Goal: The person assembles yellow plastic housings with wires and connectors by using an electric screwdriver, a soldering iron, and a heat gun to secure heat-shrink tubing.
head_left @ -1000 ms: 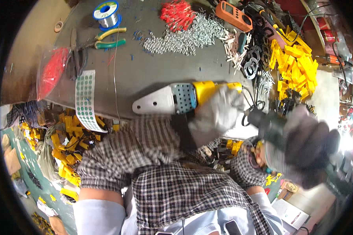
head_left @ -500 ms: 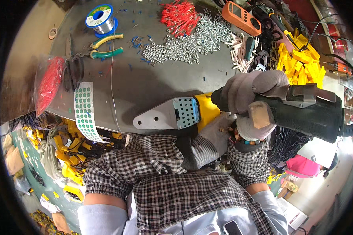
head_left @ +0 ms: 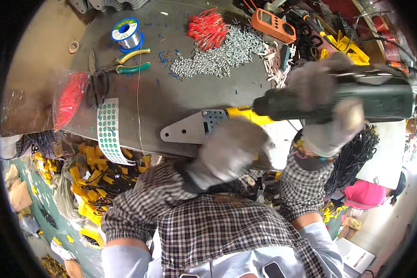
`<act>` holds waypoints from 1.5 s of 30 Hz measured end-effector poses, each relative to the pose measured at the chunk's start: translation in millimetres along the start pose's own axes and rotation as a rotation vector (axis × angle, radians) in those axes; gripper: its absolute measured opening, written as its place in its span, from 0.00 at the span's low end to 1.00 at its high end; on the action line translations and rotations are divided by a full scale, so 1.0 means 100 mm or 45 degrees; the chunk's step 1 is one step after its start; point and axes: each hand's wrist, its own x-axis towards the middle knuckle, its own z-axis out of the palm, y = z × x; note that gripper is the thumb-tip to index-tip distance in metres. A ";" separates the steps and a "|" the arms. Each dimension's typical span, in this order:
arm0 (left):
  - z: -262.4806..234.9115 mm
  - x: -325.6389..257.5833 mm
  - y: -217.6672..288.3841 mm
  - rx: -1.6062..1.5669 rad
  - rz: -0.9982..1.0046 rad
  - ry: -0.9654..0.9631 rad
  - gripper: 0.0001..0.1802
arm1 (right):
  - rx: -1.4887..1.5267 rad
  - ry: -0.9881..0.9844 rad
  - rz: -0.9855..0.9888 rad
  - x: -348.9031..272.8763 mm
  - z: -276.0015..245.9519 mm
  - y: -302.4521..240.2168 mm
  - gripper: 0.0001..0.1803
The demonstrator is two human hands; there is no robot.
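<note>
My right hand [head_left: 326, 104], in a grey glove and blurred by motion, is closed around a thick dark electric screwdriver [head_left: 380, 95]. The tool lies level, its tapered nose pointing left at a yellow plastic handle [head_left: 250, 114]. That handle joins a grey pointed metal plate [head_left: 185, 129] with two holes and a perforated section [head_left: 214, 119]. Just below the handle and the perforated part is my gloved left hand [head_left: 234, 148]; motion smears its fingers, so its grip cannot be made out.
Beyond lie loose nuts and screws [head_left: 204, 65], red wire pieces [head_left: 207, 28], and an orange meter [head_left: 273, 25]. At left are a solder spool [head_left: 126, 34], pliers [head_left: 132, 68], black scissors [head_left: 97, 85], and a green-dotted sticker sheet [head_left: 109, 134]. Yellow parts [head_left: 90, 185] fill the space below the table edge.
The screwdriver has moved right and slightly up with my right hand. My left hand has come up from under the yellow handle to its near side. The view has shifted a little.
</note>
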 end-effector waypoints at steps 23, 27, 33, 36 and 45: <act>-0.49 -0.07 -0.28 0.796 -0.695 -0.254 0.09 | 0.366 1.387 -0.189 -0.83 -0.77 0.34 0.13; -0.55 -0.05 -0.39 0.710 -0.769 -0.404 0.08 | 0.403 1.426 -0.156 -0.83 -0.80 0.38 0.12; -0.55 0.06 -0.56 0.732 -0.972 -0.566 0.13 | 0.553 1.382 -0.088 -0.79 -0.81 0.47 0.09; -0.54 0.06 -0.59 0.614 -1.093 -0.572 0.13 | 0.737 1.358 -0.046 -0.80 -0.81 0.46 0.09; -0.49 0.49 -0.83 0.417 -0.685 -0.326 0.09 | 0.548 1.437 -0.109 -0.87 -0.71 0.43 0.12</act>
